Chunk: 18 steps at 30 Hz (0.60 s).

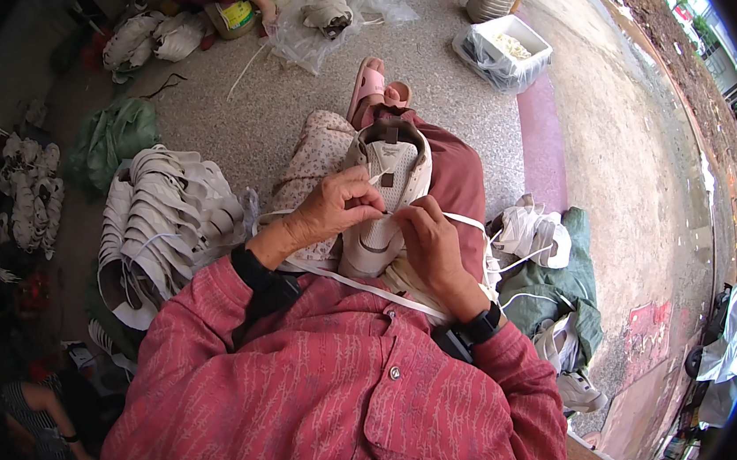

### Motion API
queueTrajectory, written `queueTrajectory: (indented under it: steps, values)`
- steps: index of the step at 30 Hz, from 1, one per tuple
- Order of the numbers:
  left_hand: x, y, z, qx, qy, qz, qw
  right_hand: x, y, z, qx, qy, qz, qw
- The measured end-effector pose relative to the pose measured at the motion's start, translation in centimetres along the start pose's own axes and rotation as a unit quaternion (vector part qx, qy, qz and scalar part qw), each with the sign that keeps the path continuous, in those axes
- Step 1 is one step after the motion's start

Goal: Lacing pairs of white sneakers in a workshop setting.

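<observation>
A white shoe upper (pixel 366 252) with a perforated tongue (pixel 391 157) rests on my lap, its toe toward me and its dark-lined opening away. Over its left side, my left hand (pixel 335 205) is closed in a pinch near the lower lace holes. My right hand (pixel 430 236) pinches opposite it, the two sets of fingertips nearly meeting. A white shoelace (pixel 363 288) lies in a long loop across my lap and passes by both hands. The fingers partly hide what they grip; it appears to be the lace.
To my left stands a stack of white shoe uppers (pixel 165 219) beside a green sack (pixel 110 145). On my right, more laced uppers (pixel 532 232) lie on green cloth (pixel 572 285). Ahead is a plastic-wrapped white tub (pixel 510 53). Another person's arm (pixel 265 9) shows at the far left.
</observation>
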State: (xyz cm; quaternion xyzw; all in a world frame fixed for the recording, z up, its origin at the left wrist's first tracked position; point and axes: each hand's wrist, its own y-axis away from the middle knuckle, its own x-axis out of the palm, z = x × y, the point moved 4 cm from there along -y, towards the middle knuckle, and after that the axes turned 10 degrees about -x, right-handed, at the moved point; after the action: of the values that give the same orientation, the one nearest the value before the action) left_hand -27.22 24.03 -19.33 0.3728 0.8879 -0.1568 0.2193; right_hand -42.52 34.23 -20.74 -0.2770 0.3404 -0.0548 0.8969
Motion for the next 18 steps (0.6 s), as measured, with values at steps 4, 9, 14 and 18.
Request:
queueTrajectory:
  steps: [4,9,14,18]
  values:
    - [0.0,-0.1,0.1,0.004,0.003,0.002,1.0,0.0,-0.2,0.1,-0.04,0.032,0.021,0.998]
    - [-0.2,0.0,0.0,0.015,0.01,0.01,1.0,0.2,-0.4,0.3,-0.074,-0.003,0.062,0.995]
    - [0.0,0.2,0.2,0.028,-0.032,0.003,0.999,-0.1,0.2,-1.6,0.018,-0.018,0.011,1.0]
    - [-0.6,1.2,0.4,-0.024,0.049,0.032,0.998,-4.2,-0.2,-1.6,0.106,0.065,-0.09,0.988]
